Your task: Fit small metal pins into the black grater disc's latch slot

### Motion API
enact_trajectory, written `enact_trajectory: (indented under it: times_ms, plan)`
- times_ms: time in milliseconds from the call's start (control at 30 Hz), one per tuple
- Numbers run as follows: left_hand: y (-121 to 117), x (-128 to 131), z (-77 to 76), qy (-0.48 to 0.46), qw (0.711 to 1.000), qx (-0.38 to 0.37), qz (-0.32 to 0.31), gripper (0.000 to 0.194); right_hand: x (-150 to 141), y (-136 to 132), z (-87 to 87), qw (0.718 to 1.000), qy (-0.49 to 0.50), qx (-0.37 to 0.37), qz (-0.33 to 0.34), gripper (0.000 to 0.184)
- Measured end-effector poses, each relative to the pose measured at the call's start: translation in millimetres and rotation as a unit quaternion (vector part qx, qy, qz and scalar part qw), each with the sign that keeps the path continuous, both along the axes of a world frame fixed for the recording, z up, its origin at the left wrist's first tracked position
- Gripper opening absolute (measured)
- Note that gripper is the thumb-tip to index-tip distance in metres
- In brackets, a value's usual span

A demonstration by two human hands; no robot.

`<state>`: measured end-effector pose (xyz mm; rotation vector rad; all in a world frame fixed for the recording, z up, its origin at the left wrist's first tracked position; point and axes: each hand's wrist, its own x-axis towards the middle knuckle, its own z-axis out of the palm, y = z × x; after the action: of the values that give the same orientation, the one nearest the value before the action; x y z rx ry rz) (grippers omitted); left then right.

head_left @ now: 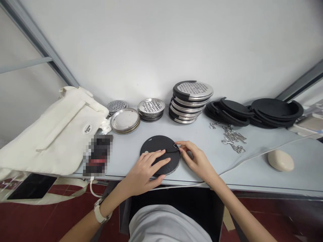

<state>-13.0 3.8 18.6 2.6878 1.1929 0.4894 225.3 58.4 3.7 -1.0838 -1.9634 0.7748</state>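
Note:
A black round disc [153, 143] with a thin metallic rim lies on the table near the front edge. My left hand [145, 172] rests on it, fingers stretched out and apart, holding it down flat. At the disc's right edge, my right hand [197, 158] pinches a small metal wire hook [176, 146] between thumb and fingertips. Part of the hook is hidden by the fingers. To the right lies a loose pile of similar metal hooks [233, 136].
Behind stand stacked graters with black rims [193, 90], grater plates [151, 107], plain metal discs [124, 120] and black plastic holders [275, 111]. A white bag [50, 134] and a phone [97, 158] lie left. A white cable [248, 156] and a cream rounded object [280, 160] are right.

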Motion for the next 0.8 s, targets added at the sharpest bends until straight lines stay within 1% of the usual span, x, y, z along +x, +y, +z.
enact_trajectory:
  times_ms: [167, 333, 500, 633, 800]
  plan:
    - [0.5, 0.5, -0.9, 0.004, 1.000, -0.002, 0.002, 0.049, -0.3, -0.8, 2.2, 1.000, -0.023, 0.004, 0.009, 0.028]
    - [0.5, 0.4, -0.1, 0.005, 1.000, -0.005, 0.000, 0.049, -1.4, -0.2, 2.9, 1.000, -0.025, 0.009, 0.014, 0.026]
    - [0.4, 0.0, 0.3, 0.001, 1.000, -0.007, -0.001, 0.048, -1.2, 0.1, 3.2, 1.000, -0.022, -0.005, 0.004, 0.023]
    - [0.2, 0.3, 0.6, 0.005, 1.000, -0.011, -0.001, 0.049, -0.2, -0.3, 3.0, 1.000, -0.021, -0.008, 0.003, 0.024]
    - [-0.1, 0.2, 1.0, 0.006, 1.000, -0.013, 0.001, 0.049, -0.4, -0.6, 3.4, 0.999, -0.033, -0.030, 0.004, 0.025]
